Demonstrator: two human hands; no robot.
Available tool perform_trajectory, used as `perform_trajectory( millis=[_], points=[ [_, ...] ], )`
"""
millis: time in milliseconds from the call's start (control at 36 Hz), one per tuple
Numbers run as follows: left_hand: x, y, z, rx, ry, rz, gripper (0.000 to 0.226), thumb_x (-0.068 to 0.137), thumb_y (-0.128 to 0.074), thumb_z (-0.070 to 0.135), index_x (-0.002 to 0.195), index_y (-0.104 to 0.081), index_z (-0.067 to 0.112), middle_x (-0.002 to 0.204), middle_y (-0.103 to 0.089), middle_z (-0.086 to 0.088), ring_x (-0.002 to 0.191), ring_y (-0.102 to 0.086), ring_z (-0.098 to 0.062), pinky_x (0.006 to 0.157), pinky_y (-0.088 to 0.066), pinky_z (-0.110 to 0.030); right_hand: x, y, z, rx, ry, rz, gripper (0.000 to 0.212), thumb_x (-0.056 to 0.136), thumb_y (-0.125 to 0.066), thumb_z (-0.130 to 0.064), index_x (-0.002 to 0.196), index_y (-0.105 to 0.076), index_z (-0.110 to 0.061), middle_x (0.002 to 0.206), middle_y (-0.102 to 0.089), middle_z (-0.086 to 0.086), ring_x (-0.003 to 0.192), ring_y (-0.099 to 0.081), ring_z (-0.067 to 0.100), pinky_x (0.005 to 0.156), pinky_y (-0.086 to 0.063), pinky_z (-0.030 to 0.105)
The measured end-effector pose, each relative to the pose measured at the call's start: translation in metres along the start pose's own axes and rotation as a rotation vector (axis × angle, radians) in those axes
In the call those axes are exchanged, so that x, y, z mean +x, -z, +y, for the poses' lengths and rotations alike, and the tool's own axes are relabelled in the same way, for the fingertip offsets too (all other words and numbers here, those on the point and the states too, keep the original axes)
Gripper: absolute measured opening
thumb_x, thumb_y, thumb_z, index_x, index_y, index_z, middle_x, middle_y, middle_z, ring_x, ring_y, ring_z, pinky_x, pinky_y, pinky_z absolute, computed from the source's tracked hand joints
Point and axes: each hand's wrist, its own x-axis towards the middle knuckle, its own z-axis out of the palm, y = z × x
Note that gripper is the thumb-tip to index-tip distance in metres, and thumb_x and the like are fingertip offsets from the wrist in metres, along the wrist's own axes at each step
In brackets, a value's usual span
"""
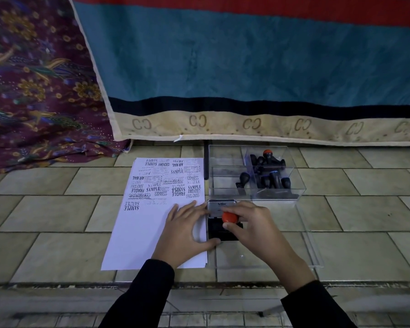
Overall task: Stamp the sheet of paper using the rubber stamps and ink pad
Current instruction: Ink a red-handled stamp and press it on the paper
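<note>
A white sheet of paper (149, 223) lies on the tiled floor, its upper half covered in black stamp prints. To its right sits an open ink pad (214, 229) with a raised silver lid (221, 205). My right hand (253, 229) grips a rubber stamp with a red knob (229, 217) and holds it down on the black pad. My left hand (184, 233) lies with its palm on the paper's right edge, fingers touching the lid and thumb against the pad's front edge.
A clear plastic box (225, 171) with several black-handled stamps (271, 176) stands behind the ink pad. Its clear lid (315, 252) lies flat on the floor to the right. A hanging teal rug (246, 67) and patterned cloth (33, 91) close off the back.
</note>
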Motion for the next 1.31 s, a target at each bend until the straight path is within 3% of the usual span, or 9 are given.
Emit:
perform_trajectory(
  millis=[139,194,361,472,611,722,778,889,1306],
  points=[
    [0.001,0.001,0.001,-0.015,0.013,-0.018,0.076,0.062,-0.056,0.084,0.127,-0.046,0.045,0.14,-0.029,0.039,0.138,-0.014,0.012,0.119,-0.001,-0.031,-0.005,-0.001,0.003,0.099,-0.058,0.015,0.036,0.072,-0.079,-0.011,0.107,-0.071,-0.017,0.099,-0.069,0.0,0.089,-0.065,0.01,0.086,-0.053,0.022],
    [0.001,0.004,0.003,-0.103,0.045,-0.017,0.077,0.061,-0.056,0.085,0.126,-0.048,0.046,0.139,-0.032,0.038,0.138,-0.017,0.013,0.118,-0.001,-0.028,-0.005,-0.002,0.003,0.152,-0.091,0.031,0.036,0.072,-0.078,-0.01,0.107,-0.071,-0.017,0.099,-0.068,-0.002,0.089,-0.065,0.009,0.084,-0.052,0.017],
    [0.003,0.031,0.004,-0.809,0.301,0.1,0.048,0.08,-0.052,0.07,0.12,-0.06,0.044,0.131,-0.054,0.028,0.127,-0.041,0.01,0.113,-0.026,-0.032,-0.009,-0.003,0.004,0.245,-0.15,0.002,0.038,0.072,-0.079,-0.009,0.107,-0.071,-0.022,0.098,-0.064,-0.011,0.09,-0.064,0.002,0.082,-0.048,0.007],
    [0.002,0.055,-0.011,-1.006,0.282,0.371,0.03,0.09,-0.059,0.041,0.115,-0.066,0.026,0.129,-0.062,0.005,0.128,-0.05,-0.011,0.108,-0.032,-0.037,-0.006,-0.002,0.0,0.199,-0.108,0.038,0.038,0.075,-0.077,-0.013,0.111,-0.068,-0.022,0.097,-0.062,-0.014,0.086,-0.063,-0.001,0.083,-0.049,0.008],
    [-0.015,0.082,-0.06,-0.609,0.304,0.525,0.025,0.096,-0.05,0.019,0.113,-0.064,0.031,0.125,-0.064,0.01,0.122,-0.053,-0.007,0.101,-0.04,-0.026,0.019,-0.019,-0.027,0.201,-0.012,0.048,0.042,0.074,-0.078,-0.021,0.114,-0.065,-0.023,0.102,-0.068,-0.008,0.085,-0.065,0.001,0.081,-0.052,0.011],
    [-0.027,0.091,-0.102,0.036,0.309,0.383,0.034,0.097,-0.046,0.006,0.127,-0.058,0.014,0.133,-0.058,-0.006,0.127,-0.048,-0.027,0.107,-0.035,-0.04,0.049,-0.045,-0.056,0.126,0.123,-0.008,0.037,0.078,-0.074,-0.023,0.113,-0.065,-0.013,0.109,-0.067,0.005,0.088,-0.065,0.012,0.086,-0.053,0.022],
    [-0.03,0.088,-0.11,0.174,0.341,0.312,0.036,0.096,-0.046,0.003,0.13,-0.055,0.008,0.138,-0.054,-0.01,0.133,-0.042,-0.031,0.111,-0.03,-0.046,0.063,-0.06,-0.068,0.102,0.163,-0.042,0.034,0.081,-0.071,-0.022,0.113,-0.064,-0.01,0.108,-0.066,0.009,0.091,-0.064,0.02,0.088,-0.052,0.032],
    [-0.032,0.084,-0.112,0.206,0.396,0.263,0.037,0.098,-0.043,0.008,0.132,-0.054,0.014,0.143,-0.05,-0.004,0.139,-0.036,-0.025,0.113,-0.023,-0.051,0.085,-0.088,-0.083,0.026,0.191,-0.1,0.032,0.085,-0.067,-0.023,0.113,-0.063,-0.01,0.107,-0.065,0.012,0.094,-0.06,0.026,0.087,-0.048,0.036],
    [-0.031,0.084,-0.111,0.196,0.431,0.269,0.039,0.097,-0.043,0.01,0.133,-0.053,0.02,0.145,-0.047,0.001,0.14,-0.034,-0.017,0.117,-0.013,-0.042,0.103,-0.117,-0.08,-0.034,0.121,-0.164,0.032,0.085,-0.066,-0.021,0.115,-0.062,-0.011,0.108,-0.063,0.013,0.099,-0.058,0.03,0.084,-0.051,0.04]
  ],
)
